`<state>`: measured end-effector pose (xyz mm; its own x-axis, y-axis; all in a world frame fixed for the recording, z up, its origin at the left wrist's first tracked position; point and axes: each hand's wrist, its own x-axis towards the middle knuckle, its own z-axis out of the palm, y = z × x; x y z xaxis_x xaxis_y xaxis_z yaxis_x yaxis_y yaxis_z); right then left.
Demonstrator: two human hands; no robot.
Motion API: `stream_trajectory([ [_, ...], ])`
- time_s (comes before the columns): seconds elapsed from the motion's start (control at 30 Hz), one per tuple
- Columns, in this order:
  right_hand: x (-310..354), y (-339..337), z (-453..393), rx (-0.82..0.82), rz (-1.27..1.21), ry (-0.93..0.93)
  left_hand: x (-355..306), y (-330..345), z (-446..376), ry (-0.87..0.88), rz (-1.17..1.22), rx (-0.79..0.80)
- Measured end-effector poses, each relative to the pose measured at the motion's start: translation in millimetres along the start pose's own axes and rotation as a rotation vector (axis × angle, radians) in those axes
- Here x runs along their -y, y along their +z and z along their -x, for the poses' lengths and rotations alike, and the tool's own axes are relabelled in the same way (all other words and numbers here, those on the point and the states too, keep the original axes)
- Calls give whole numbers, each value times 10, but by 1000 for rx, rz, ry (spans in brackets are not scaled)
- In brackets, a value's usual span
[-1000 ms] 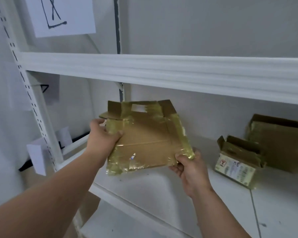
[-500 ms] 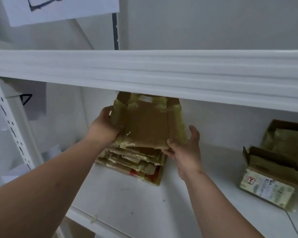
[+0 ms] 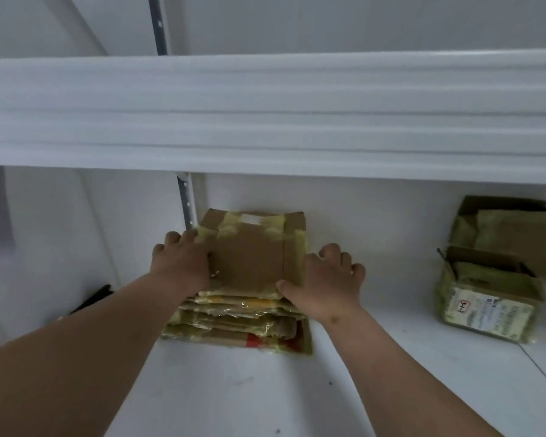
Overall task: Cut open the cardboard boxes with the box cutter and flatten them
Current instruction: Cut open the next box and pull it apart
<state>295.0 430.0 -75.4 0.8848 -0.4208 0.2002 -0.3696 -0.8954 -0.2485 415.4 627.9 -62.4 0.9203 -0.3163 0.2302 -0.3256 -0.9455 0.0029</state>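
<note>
- I see my left hand (image 3: 181,263) resting on the left edge of a flattened brown cardboard box patched with yellowish tape (image 3: 252,250); its fingers (image 3: 172,239) curl over that edge, so it grips the sheet from the side.
- My right hand (image 3: 327,279) sits at the sheet's right edge, thumb lying along the near right corner, the other fingers (image 3: 338,252) bent and bunched just beside the edge. I cannot tell whether they actually pinch the cardboard or only rest against it.
- The flattened box lies on top of a stack of other flattened, taped cardboard boxes (image 3: 234,323), far in on the white shelf (image 3: 234,398), close to the back wall and just right of a grey slotted upright post (image 3: 185,203).
- The lowest sheet in the stack shows a red patch at its near edge.
- To the right, well apart from the stack, an opened taped cardboard box with a printed white label (image 3: 489,294) stands on the same shelf, flaps up.
- Behind it, farther right, sits a larger open brown cardboard box (image 3: 511,225).
- A white upper shelf beam (image 3: 265,115) spans the view above.
- A dark object at the far left is too unclear to identify.
</note>
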Motion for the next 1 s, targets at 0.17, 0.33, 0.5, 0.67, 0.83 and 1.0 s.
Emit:
stream_trajectory([
  [0.17, 110, -13, -150, -10, 40, -260, -147, 85, -67, 149, -15, 35],
  [0.33, 222, 125, -273, 114, 261, -318, -130, 145, -125, 140, 112, 214],
  [0.5, 292, 378, -217, 233, 237, -231, -97, 358, -125, 187, 44, 350],
  [0.67, 281, 509, -181, 255, 166, -196, -127, 391, -99, 172, 26, 356],
  [0.83, 270, 524, -184, 280, 117, -151, -145, 370, -124, 167, 51, 340],
  [1.0, 260, 480, -126, 217, 155, -158, -207, 259, -28, 195, -74, 249],
])
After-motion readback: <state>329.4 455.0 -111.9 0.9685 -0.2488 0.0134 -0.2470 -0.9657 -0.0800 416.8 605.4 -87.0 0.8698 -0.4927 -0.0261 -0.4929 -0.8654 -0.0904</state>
